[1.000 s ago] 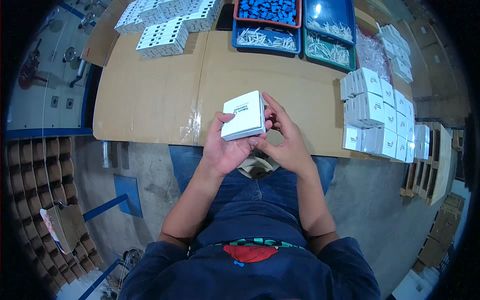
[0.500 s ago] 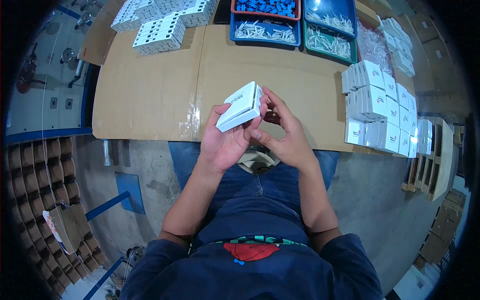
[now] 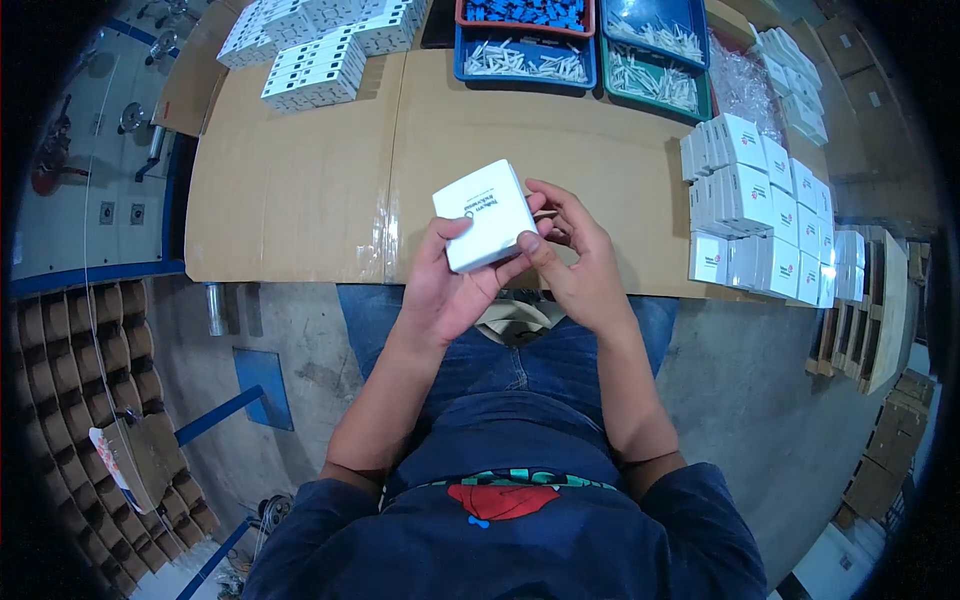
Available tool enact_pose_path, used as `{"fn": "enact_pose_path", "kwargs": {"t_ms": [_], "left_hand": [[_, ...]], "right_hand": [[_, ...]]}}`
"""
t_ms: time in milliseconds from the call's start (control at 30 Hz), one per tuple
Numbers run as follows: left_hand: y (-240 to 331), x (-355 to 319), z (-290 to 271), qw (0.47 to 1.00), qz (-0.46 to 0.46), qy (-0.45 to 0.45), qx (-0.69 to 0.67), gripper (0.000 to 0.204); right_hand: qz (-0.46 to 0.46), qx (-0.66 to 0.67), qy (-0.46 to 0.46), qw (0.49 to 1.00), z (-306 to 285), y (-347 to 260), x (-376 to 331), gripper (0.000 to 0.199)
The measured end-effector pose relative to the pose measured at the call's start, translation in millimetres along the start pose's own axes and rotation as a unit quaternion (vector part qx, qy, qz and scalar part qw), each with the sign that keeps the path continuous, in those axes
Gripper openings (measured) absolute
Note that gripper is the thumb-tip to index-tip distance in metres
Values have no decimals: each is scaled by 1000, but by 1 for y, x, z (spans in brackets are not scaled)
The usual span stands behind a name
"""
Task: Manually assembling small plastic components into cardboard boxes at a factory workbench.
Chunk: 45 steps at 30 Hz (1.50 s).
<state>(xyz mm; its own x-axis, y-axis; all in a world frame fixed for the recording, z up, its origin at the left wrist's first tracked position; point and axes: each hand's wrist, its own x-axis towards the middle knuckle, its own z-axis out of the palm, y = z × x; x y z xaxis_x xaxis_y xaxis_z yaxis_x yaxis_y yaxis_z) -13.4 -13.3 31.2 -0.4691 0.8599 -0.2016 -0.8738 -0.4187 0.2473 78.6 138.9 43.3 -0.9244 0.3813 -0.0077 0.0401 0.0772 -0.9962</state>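
A white square plastic box [image 3: 490,222] with small print on its top face is held over the near edge of the cardboard-covered table. My left hand [image 3: 440,288] supports it from below, with the thumb pressed on the top face and the fingers beneath, partly hidden. At the box's right edge, my right hand [image 3: 587,268] is curled with the thumb tip against the corner and the fingers along the side. The top face now lies flat and level with its edges, and no gap shows along it.
Stacked white boxes [image 3: 752,200] stand at the table's right edge. More white pieces with dark openings [image 3: 318,72] are piled at the far left. At the back, a red tray [image 3: 590,28] holds blue parts; blue [image 3: 460,72] and green trays [image 3: 660,108] hold pale slim parts.
The box has turned so its printed top faces up. The gap seen earlier along its side no longer shows. My right thumb has moved up onto the box's edge.
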Motion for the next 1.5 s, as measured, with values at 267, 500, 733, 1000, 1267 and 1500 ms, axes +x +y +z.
{"fn": "enact_pose_path", "kwargs": {"t_ms": [267, 500, 733, 1000, 1267, 1500], "left_hand": [[-6, -9, 15, 952, 124, 38, 278, 82], [7, -20, -2, 931, 67, -1, 358, 69], [13, -19, 5, 875, 105, -54, 469, 61], [17, -18, 8, 854, 81, -78, 508, 60], [23, -11, 6, 816, 132, -149, 543, 59], [20, -17, 2, 820, 114, -108, 551, 56]], "right_hand": [[-17, -55, -41, 997, -4, 11, -1, 50], [-120, -36, -87, 988, -7, 13, -4, 36], [-112, -2, -97, 989, -13, 26, -5, 44], [-95, -30, -95, 990, -20, 35, -6, 50], [-87, -50, -98, 990, -22, 31, -4, 45], [-118, -71, -96, 986, -19, 32, -4, 40]]}}
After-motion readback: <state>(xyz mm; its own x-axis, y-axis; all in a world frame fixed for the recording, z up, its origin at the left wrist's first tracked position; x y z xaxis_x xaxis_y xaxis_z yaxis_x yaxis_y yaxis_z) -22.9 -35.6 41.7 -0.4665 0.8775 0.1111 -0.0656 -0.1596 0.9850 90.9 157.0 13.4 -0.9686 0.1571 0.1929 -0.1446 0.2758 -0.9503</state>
